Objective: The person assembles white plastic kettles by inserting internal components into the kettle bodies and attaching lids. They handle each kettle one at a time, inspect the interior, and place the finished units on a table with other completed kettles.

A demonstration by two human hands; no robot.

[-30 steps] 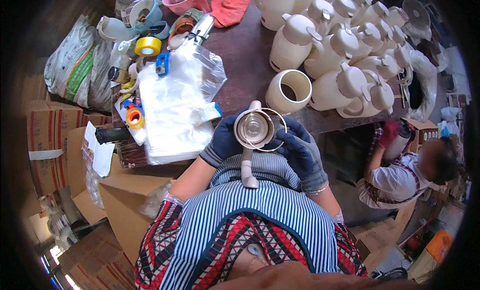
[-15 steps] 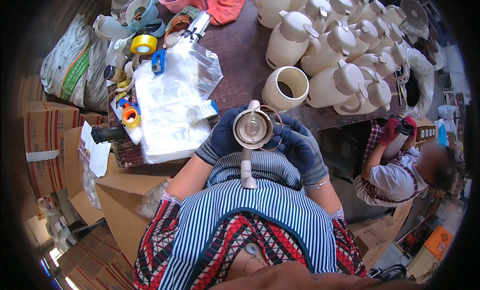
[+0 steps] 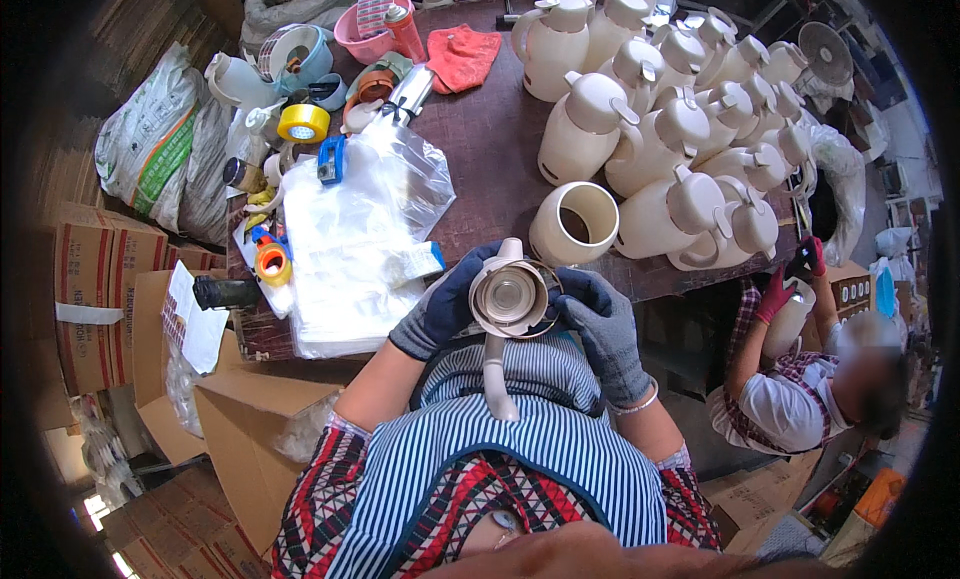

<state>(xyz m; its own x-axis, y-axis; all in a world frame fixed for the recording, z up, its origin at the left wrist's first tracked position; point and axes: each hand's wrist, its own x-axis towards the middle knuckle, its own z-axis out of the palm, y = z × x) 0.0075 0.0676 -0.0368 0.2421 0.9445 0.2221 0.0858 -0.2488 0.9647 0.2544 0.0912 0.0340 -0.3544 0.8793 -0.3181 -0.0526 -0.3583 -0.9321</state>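
Note:
My left hand [image 3: 450, 304], in a dark blue and grey glove, is closed round the left side of a beige jug top [image 3: 510, 297]. This part has a round collar with a lid shape inside, and its long curved handle [image 3: 495, 379] points toward my striped apron. On its right side my gloved right hand [image 3: 598, 319] has bent fingers at a thin ring [image 3: 553, 282], which lies against the collar; the fingertips are partly hidden. Just beyond, an open beige jug body [image 3: 548, 234] without a top stands on the table edge.
Several beige jugs [image 3: 582, 119] stand at the right, some lying tilted. Clear plastic bags [image 3: 345, 269], a blue tape cutter [image 3: 331, 161] and yellow tape [image 3: 303, 124] are at the left. An open carton [image 3: 265, 409] stands near left; a co-worker [image 3: 790, 404] sits at the right.
The thin ring has moved from the collar's right side closer onto the collar's rim. My right fingers have drawn in beside it. The whole view has shifted slightly.

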